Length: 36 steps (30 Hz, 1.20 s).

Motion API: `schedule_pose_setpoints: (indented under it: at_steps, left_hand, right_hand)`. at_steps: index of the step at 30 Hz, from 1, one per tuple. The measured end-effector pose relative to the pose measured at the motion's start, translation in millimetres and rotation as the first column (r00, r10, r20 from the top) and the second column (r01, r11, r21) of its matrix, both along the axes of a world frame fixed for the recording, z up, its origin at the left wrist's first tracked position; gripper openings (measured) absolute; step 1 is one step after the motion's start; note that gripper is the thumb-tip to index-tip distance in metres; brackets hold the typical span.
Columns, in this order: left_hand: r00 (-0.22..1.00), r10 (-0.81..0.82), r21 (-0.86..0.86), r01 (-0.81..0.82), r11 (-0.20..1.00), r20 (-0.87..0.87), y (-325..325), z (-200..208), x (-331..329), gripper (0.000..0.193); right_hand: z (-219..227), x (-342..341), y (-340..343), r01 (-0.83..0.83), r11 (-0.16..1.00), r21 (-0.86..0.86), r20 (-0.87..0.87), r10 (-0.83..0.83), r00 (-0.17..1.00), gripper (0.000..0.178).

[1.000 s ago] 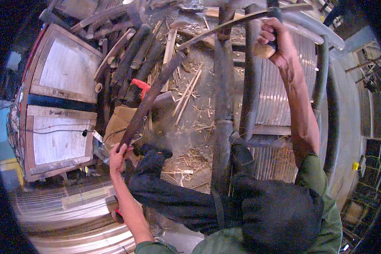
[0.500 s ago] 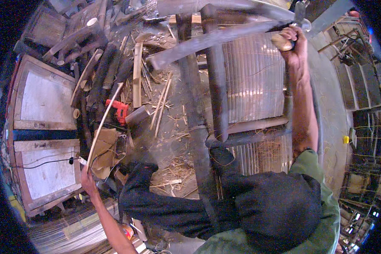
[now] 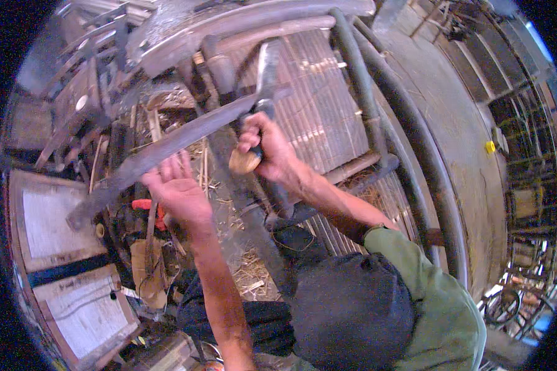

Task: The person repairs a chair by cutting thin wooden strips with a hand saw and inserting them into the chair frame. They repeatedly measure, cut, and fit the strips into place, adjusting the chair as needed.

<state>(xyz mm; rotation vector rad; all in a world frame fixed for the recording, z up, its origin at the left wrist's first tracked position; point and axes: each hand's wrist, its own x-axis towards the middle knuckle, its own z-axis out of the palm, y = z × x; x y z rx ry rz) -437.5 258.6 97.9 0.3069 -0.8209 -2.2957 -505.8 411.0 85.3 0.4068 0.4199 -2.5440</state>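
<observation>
My right hand (image 3: 269, 145) is wrapped round the pale wooden handle of a large knife (image 3: 267, 71). Its blade points up and away, in front of a slatted bamboo panel (image 3: 315, 111). A long, dark, flat slat (image 3: 173, 145) slants across, blurred, passing behind the knife hand. Just below this slat my left hand (image 3: 182, 195) is raised with its fingers stretched out; whether they touch it I cannot tell. A narrow brown strip (image 3: 151, 238) shows beneath the left hand.
A dark pole frame (image 3: 368, 105) surrounds the bamboo panel. Partly hidden behind my left hand is a red power tool (image 3: 143, 204). White-panelled wooden doors (image 3: 62, 222) stand at left. Shavings (image 3: 250, 272) litter the floor. A yellow object (image 3: 490, 147) is at right.
My right hand with the knife has come down and left. The left hand has risen and moved right, no longer gripping the thin pale strip. The view has shifted, and the slat appears lower left.
</observation>
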Motion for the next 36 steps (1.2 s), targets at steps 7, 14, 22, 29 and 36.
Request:
schedule_pose_setpoints:
  at_steps: [7,14,22,29,36]
  left_hand:
    - [0.981,0.168,-0.335,-0.125,0.934,0.102,-0.2,37.8,-43.7,0.041]
    - [0.985,0.020,-0.159,0.008,0.987,0.171,-68.5,22.8,-122.1,0.034]
    - [0.910,-0.360,-0.282,0.407,0.869,0.207,206.0,27.4,-163.5,0.022]
    - [0.911,-0.348,-0.511,0.413,0.754,0.221,300.7,-22.6,-181.4,0.033]
    - [0.872,-0.371,-0.505,0.488,0.712,0.319,316.4,-37.9,-205.4,0.031]
  right_hand:
    - [-12.7,32.1,14.4,0.042,0.839,0.543,-0.284,0.136,0.949,0.013]
    - [-31.3,114.3,165.6,0.443,0.095,0.891,-0.434,0.459,0.775,0.058]
    - [-100.0,269.4,294.8,-0.081,-0.605,0.792,0.088,-0.018,0.996,0.064]
    - [-115.4,310.9,289.1,-0.219,-0.681,0.698,0.173,-0.137,0.975,0.062]
    - [-108.8,265.9,273.4,0.096,-0.619,0.779,-0.182,-0.077,0.980,0.044]
